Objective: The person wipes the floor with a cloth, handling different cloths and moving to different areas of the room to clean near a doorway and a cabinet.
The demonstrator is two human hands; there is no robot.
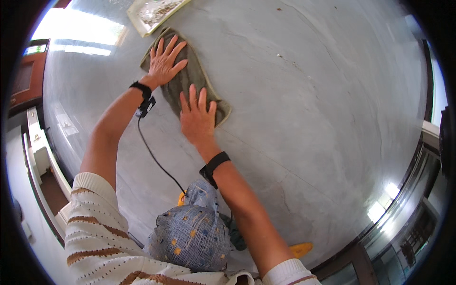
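A grey-brown cloth with a pale hem is spread lengthwise on the shiny grey floor. Near its far end, my left hand presses down flat with the fingers spread. Closer to me, my right hand rests on the cloth's near part, fingers stretched out and slightly apart. Neither hand grips the fabric. Just beyond the cloth lies a light tray-like dustpan with debris in it, partly cut off by the upper edge.
Small bits of debris lie on the floor right of the cloth. A black cable runs from my left wrist toward my patterned knee. A yellow shoe shows at lower right. White furniture and a reddish-brown door stand at left.
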